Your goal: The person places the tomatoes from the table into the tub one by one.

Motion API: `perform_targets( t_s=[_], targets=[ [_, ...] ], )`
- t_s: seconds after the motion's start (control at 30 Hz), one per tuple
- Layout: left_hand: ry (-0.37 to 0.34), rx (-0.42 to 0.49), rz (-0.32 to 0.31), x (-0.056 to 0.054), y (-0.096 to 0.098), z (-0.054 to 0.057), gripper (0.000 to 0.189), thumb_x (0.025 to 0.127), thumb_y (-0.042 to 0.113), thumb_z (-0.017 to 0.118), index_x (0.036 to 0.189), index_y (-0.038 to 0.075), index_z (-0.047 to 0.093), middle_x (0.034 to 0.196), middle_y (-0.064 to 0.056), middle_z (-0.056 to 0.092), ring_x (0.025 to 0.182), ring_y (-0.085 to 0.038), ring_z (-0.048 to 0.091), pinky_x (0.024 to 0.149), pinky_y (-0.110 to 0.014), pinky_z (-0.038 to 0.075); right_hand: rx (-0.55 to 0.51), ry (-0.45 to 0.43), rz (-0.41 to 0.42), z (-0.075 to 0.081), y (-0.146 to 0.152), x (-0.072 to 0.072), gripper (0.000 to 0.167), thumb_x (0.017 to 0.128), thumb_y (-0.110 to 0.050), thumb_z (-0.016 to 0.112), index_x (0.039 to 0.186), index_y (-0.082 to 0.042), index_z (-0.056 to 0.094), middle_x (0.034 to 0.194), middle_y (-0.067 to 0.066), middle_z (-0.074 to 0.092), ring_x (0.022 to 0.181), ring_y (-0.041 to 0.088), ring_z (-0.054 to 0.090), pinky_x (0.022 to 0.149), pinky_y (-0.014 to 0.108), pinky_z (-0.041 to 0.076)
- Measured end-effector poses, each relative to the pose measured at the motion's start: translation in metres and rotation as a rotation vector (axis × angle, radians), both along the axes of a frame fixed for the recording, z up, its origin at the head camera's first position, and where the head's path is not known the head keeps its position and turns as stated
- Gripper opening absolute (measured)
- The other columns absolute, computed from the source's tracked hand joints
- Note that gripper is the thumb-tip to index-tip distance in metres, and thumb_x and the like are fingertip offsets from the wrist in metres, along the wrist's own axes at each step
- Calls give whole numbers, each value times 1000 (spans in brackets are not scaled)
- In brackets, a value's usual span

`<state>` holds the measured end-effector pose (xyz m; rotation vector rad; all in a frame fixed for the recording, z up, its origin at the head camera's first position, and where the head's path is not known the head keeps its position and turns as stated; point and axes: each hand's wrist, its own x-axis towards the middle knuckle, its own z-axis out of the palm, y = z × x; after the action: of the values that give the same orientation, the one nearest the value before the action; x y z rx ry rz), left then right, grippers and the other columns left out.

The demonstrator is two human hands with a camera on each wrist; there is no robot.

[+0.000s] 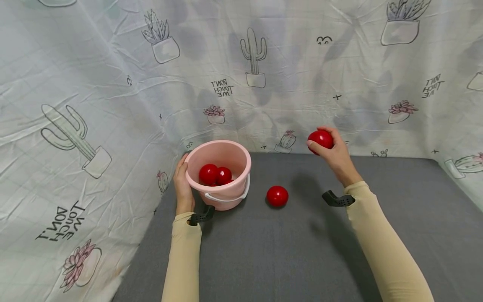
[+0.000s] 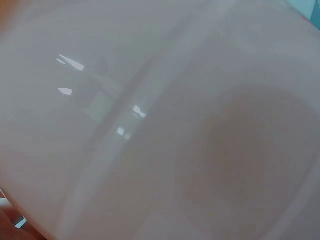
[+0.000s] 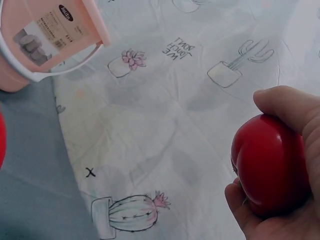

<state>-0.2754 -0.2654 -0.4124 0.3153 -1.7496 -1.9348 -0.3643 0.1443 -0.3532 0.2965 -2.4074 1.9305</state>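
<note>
At the left, my left hand (image 1: 183, 188) holds the side of a pink bucket (image 1: 194, 184), its fingers along the outer wall just below the rim. Several glossy red round fruits (image 1: 208, 174) lie inside the bucket. Its smooth wall (image 2: 150, 150) fills the left wrist view. My right hand (image 1: 338, 157) is raised at the right, gripping another red fruit (image 3: 272, 167) between thumb and fingers; a cleft shows in its surface. One more red fruit (image 1: 277, 196) sits on the table between the bucket and my right arm.
A grey cloth (image 1: 264, 260) covers the table. Pale curtain fabric (image 1: 298, 63) printed with cacti hangs along the back and left side. The bucket's white handle (image 1: 230, 199) hangs down at its front, and a label (image 3: 52, 30) shows on its wall.
</note>
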Motion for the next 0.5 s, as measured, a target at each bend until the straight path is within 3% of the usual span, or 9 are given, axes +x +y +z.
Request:
perform_targets(
  t_s=[0.3, 0.5],
  targets=[
    [-4, -1, 8, -1, 0, -1, 45, 106, 35, 36, 147, 27, 52, 151, 3, 52, 140, -16, 45, 123, -41, 32, 18, 36, 35, 20, -12, -5, 64, 92, -40, 72, 148, -27, 43, 155, 3, 38, 136, 25, 38, 103, 47, 48],
    [-4, -1, 7, -1, 0, 0, 45, 106, 35, 37, 147, 27, 52, 151, 3, 52, 141, -15, 44, 123, -41, 32, 36, 59, 46, 34, -23, -8, 62, 91, -40, 73, 146, -31, 45, 155, 2, 40, 136, 26, 40, 104, 49, 49]
  ],
)
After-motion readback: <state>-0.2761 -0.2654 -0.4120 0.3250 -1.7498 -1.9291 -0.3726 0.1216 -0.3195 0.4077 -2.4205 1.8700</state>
